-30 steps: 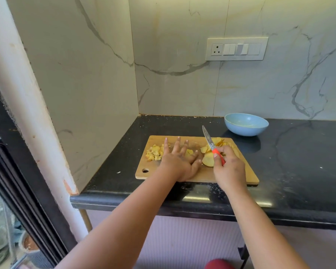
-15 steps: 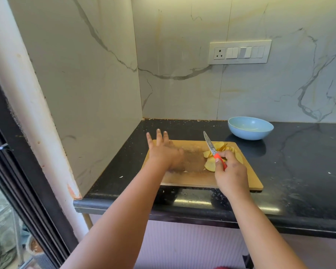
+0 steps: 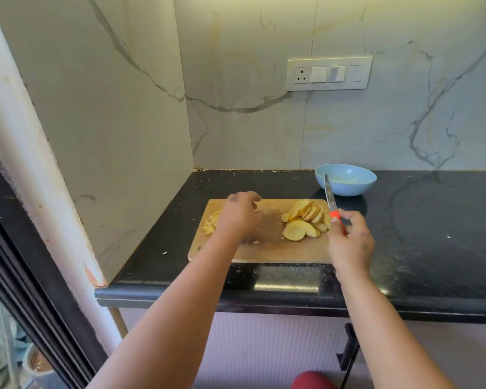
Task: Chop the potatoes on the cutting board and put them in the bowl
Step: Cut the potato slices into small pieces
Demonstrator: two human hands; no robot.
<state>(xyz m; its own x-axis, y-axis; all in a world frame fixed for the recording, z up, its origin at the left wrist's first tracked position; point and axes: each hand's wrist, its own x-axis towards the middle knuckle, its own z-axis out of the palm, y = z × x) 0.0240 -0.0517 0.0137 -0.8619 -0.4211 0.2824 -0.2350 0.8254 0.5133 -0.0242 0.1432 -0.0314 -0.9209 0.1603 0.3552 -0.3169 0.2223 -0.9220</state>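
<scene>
Since a moment ago the left hand (image 3: 240, 214) has curled down at frame centre-left, hiding most of the diced potato (image 3: 210, 224); whether it grips any is unclear. Right hand (image 3: 350, 242) holds the knife (image 3: 331, 202), blade overlapping the bowl (image 3: 345, 179); slices (image 3: 305, 220) lie mid-board (image 3: 278, 252). No writing is legible.

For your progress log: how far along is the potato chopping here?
Done: a small diced pile lies at the board's left end. In hand: the left hand reaches over that pile; the right hand holds the knife. Left: the slices are uncut and the bowl looks empty.
</scene>
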